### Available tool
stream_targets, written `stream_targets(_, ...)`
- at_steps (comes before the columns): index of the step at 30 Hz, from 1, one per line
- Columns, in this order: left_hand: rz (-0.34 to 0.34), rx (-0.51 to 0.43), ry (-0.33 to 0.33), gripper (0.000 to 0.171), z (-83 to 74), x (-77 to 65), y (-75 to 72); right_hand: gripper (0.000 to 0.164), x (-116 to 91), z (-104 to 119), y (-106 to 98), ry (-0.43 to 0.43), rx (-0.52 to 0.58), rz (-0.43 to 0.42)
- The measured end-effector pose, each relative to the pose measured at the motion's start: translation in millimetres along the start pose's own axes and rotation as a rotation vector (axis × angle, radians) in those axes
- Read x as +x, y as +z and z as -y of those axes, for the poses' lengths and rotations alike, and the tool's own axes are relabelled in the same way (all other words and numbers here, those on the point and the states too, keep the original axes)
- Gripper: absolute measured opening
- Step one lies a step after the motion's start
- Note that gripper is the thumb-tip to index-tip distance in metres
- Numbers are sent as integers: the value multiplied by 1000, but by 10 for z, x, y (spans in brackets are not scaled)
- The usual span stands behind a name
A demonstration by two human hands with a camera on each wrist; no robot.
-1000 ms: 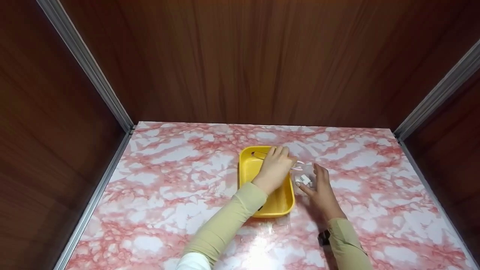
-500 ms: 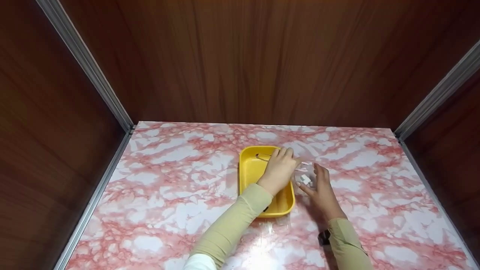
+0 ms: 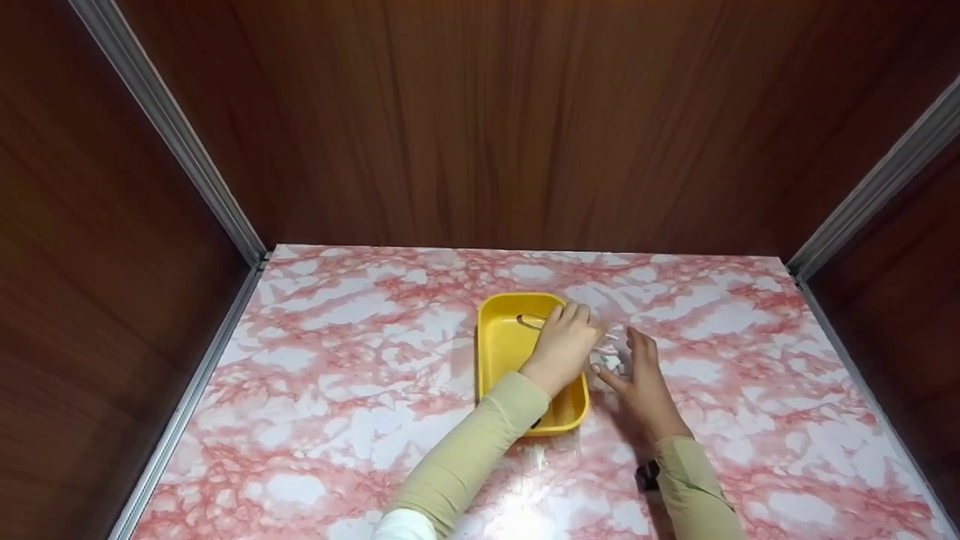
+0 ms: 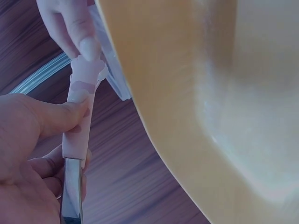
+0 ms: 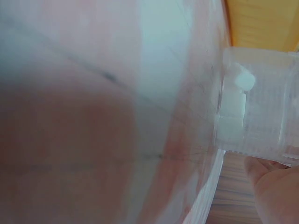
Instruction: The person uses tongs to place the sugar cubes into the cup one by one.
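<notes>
A pair of small tongs [image 4: 78, 109] has pink paw-shaped tips and a metal bend. My left hand [image 3: 564, 346] pinches the tongs between thumb and fingers above the right side of a yellow tray [image 3: 495, 360]. Their tips point right, over a small clear container [image 5: 266, 107] beside that tray. White blocks [image 3: 611, 364] lie in the container. My right hand [image 3: 646, 386] holds the container, thumb on the near left and fingers on the far right. Whether the tips touch a block cannot be made out.
The tray stands on a table [image 3: 337, 390] with a red-and-white marbled top. Dark wood-grain panels [image 3: 465, 127] rise behind and at both sides, joined by metal posts [image 3: 180, 127]. A dark device [image 3: 647, 475] sits at my right wrist.
My left hand has moved a little right and nearer to me, bringing the tongs' tips over the white blocks. The right hand, container and tray have stayed in place.
</notes>
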State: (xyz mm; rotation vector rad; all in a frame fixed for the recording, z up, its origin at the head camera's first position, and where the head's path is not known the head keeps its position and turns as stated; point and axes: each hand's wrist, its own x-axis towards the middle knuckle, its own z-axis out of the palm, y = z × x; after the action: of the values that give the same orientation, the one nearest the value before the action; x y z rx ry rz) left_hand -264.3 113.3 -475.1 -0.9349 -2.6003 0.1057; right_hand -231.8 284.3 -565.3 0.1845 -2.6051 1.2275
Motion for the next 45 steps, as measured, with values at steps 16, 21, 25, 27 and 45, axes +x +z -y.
stream_targets(16,42,-5,1,29,-48,-30,63,91,-8,-2,16,8,-2,18)
stream_targets(21,45,-25,-8,32,-51,-31,66,91,-6,-12,16,-5,-15,11)
stream_targets(25,46,-36,-8,34,-56,-31,62,91,-4,-16,16,-6,-5,10)
stream_targets(27,46,-39,-7,35,-56,-32,64,92,-5,-13,16,-3,3,12)
stream_targets(45,-12,-210,-42,62,13,-91,-187,92,2,-1,6,9,11,-1)
